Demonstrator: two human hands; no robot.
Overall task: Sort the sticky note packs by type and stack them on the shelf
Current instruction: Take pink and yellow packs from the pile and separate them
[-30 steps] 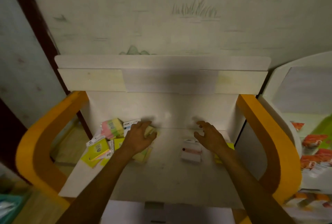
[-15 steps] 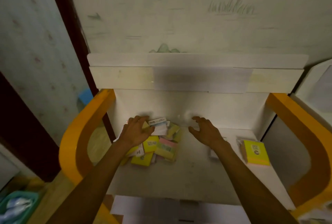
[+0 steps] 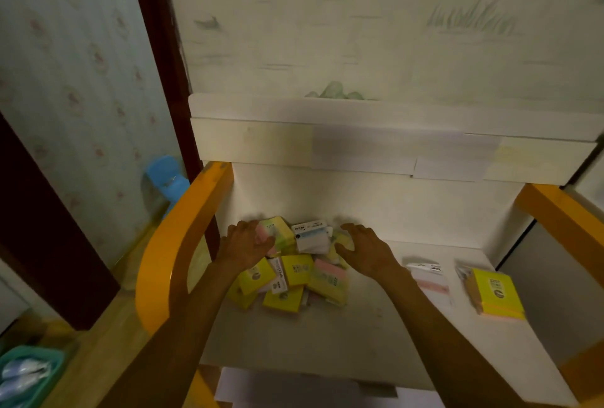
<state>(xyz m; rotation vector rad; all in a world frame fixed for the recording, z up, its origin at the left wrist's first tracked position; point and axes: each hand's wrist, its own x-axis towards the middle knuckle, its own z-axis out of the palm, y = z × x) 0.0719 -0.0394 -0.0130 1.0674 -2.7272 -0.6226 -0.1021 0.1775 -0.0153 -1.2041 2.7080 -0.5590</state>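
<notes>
L hand (image 3: 246, 245) & R hand (image 3: 366, 252), both spread, empty, flank mixed pack pile (image 3: 294, 272) far-left on shelf (image 3: 327, 335), prob. to choose; yellow pack (image 3: 496, 293) & clear-wrapped pack (image 3: 428, 280) sorted right.

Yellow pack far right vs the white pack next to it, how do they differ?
The yellow pack is thick, opaque and bright; the white pack is flat, pale, with a pink stripe. The yellow pack lies nearer the shelf's right edge. Both lie flat, apart from the pile, untouched.
</notes>
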